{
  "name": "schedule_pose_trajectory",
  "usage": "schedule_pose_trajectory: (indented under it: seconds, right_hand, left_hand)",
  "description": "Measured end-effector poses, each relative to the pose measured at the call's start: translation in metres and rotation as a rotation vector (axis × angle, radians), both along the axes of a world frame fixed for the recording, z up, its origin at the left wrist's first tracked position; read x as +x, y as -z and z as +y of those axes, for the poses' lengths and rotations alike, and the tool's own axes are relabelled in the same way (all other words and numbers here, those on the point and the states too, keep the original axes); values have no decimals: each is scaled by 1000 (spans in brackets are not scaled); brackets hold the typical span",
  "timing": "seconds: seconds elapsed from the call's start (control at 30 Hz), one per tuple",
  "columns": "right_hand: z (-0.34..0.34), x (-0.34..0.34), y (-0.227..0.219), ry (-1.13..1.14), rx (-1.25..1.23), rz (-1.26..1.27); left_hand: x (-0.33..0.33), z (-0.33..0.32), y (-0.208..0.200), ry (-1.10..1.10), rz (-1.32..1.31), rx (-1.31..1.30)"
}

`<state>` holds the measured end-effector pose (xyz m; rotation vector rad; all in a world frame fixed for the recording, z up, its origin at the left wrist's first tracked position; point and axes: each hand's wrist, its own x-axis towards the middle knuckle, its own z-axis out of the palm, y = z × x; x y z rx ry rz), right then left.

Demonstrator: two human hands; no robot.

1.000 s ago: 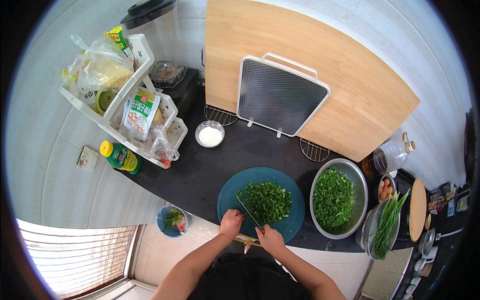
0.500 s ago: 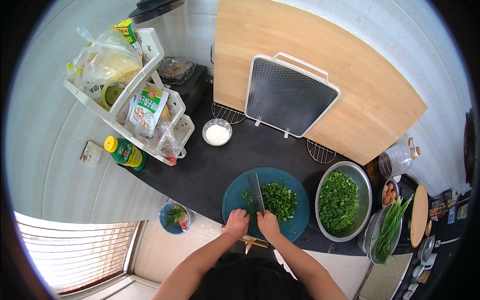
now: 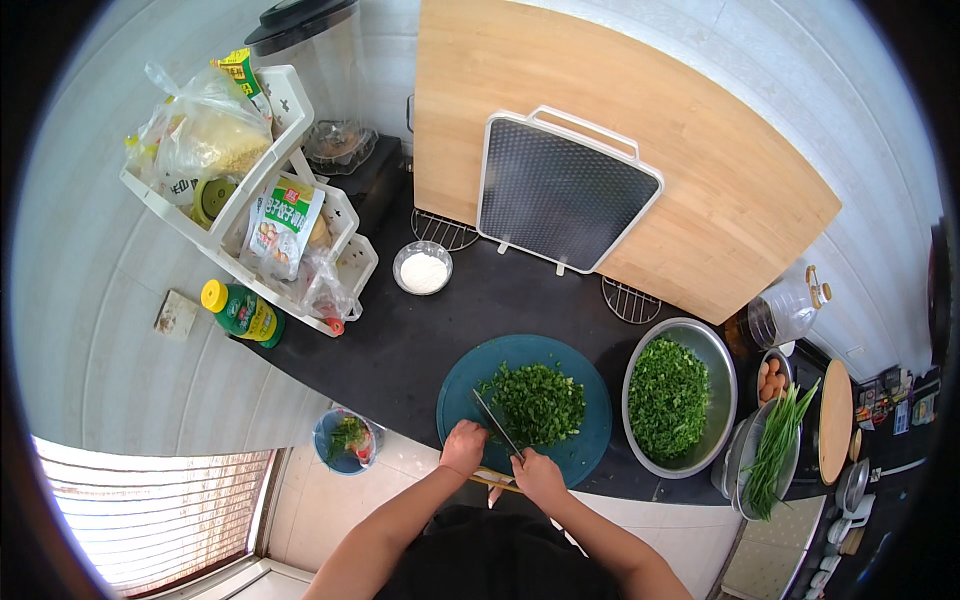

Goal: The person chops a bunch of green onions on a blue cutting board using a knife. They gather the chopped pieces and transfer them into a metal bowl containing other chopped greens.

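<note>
A round teal cutting board [image 3: 460, 390] lies on the dark counter with a heap of chopped greens [image 3: 538, 402] on it. My right hand [image 3: 538, 476] grips the handle of a knife [image 3: 496, 424] whose blade slants up-left into the edge of the greens. My left hand [image 3: 464, 446] rests closed on the board's near edge, just left of the blade. A yellowish object, partly hidden, lies under my hands at the counter's front edge.
A steel bowl [image 3: 722, 372] full of chopped greens stands right of the board, long green stalks [image 3: 780, 446] and eggs [image 3: 770, 379] beyond it. A small white bowl [image 3: 422, 268], a shelf rack [image 3: 240, 190], a green bottle [image 3: 240, 310] and leaning boards [image 3: 620, 130] are behind. A blue bin [image 3: 345, 440] is below.
The knife blade has swung from pointing straight up over the board to slanting up-left beside the greens. The view has shifted a little; both hands stay at the board's near edge.
</note>
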<state>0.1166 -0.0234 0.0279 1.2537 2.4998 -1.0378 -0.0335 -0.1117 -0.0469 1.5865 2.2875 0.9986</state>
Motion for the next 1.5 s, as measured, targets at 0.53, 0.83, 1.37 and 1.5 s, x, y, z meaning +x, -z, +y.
schedule_pose_trajectory:
  seconds: [0.53,0.83,1.37,1.5]
  right_hand:
    - [13,-43,22,262,12,196]
    - [7,2,-3,157,3,137]
    - [-12,-1,0,-77,7,-104]
    - [-9,-16,22,-174,35,-111]
  left_hand:
    - [1,-4,-22,33,79,57]
    - [1,-10,-29,-256,-124,-5]
    - [0,-11,5,-153,-53,57]
    - [-2,-8,-2,-107,7,77]
